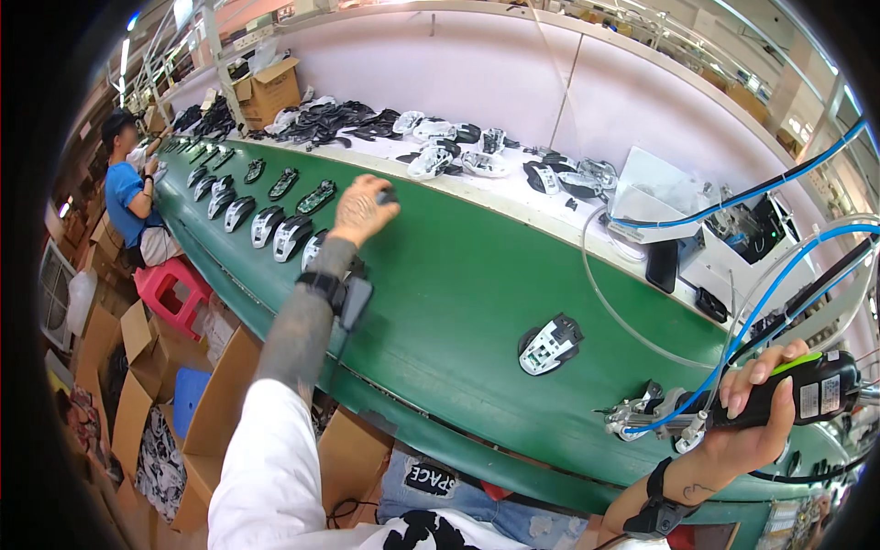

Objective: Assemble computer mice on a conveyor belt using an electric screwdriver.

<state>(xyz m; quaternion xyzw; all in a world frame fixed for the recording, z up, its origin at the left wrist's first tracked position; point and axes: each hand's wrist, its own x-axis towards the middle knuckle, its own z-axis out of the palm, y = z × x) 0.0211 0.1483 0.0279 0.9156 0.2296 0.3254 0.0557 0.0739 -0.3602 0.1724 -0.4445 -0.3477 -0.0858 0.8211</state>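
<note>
My left hand [365, 211] reaches far out over the green conveyor belt [440, 284]. Its fingers are closed on a small dark piece [388, 195], too blurred to name. Beside it lies a green circuit board in a dark shell [317, 197], and white-and-black mouse shells [293, 236] stand in a row. At the right, my right hand [756, 403] grips a black power screwdriver [797, 390] with a green stripe and a blue hose. Its metal tip is over mouse parts [646, 403] at the belt's near side. One open mouse shell [550, 345] sits alone mid-belt.
A white shelf [513, 188] behind the belt bears bagged mouse parts [435, 160] and dark pieces. A white machine [733, 238] stands at the right, with a blue hose [752, 321] looping across. A person in blue [128, 192] works far left, near cardboard boxes [220, 422].
</note>
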